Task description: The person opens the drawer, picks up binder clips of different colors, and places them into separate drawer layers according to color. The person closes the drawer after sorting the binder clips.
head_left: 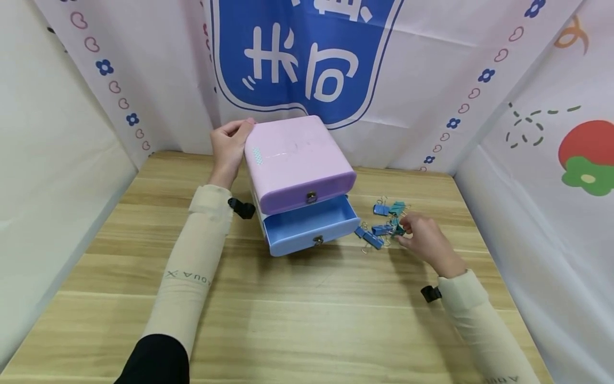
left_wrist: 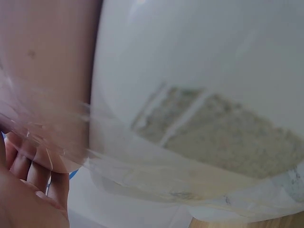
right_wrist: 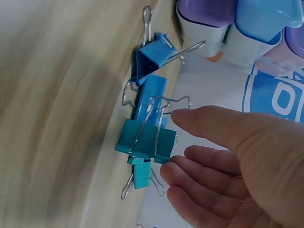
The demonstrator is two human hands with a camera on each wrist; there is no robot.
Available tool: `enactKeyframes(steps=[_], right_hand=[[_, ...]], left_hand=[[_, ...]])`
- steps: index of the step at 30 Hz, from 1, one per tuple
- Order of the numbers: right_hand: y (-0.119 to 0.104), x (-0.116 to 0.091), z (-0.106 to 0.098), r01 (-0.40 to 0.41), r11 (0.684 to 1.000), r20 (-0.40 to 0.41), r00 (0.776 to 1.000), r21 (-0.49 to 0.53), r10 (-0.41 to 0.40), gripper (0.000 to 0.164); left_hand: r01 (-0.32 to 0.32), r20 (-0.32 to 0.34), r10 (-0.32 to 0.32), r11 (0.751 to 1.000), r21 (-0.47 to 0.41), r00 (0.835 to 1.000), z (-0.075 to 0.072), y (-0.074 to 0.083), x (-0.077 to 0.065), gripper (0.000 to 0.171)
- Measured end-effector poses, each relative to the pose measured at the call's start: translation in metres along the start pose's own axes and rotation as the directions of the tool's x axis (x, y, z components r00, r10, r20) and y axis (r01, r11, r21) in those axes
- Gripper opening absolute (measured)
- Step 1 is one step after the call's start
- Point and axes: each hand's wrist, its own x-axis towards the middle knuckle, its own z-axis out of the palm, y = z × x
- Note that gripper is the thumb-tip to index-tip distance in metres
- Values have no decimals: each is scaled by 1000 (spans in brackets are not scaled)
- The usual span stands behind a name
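A small drawer box with a pink-purple top stands on the table, its blue drawer pulled out and showing a bare floor. My left hand grips the box's back left corner; in the left wrist view its fingers curl against the plastic. To the right of the box lies a loose group of blue binder clips and teal binder clips. My right hand reaches in from the right. Its thumb and fingers stand apart at the edge of a teal clip, thumb tip by the wire handle.
The wooden table is bounded by white cloth behind and at both sides. A blue emblem is printed on the back cloth, and a red and green drawing on the right one. Black wrist cameras sit at both cuffs.
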Motion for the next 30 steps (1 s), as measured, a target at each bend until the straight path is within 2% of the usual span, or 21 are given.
enactKeyframes(steps=[6, 14, 19, 30], right_hand=[[3, 9, 2, -2, 1000, 25, 1000, -16, 3, 35], [14, 18, 14, -34, 999, 93, 995, -40, 38, 26], [19, 20, 19, -33, 999, 85, 996, -30, 36, 25], [19, 17, 10, -81, 997, 103, 991, -13, 82, 22]], left_hand=[[-14, -15, 14, 1000, 0, 1000, -1, -1, -2, 20], [-15, 2, 15, 1000, -2, 1000, 0, -5, -1, 18], [-17, 2, 17, 1000, 8, 1000, 1, -5, -1, 20], [-20, -1, 20, 1000, -7, 1000, 0, -4, 1, 22]])
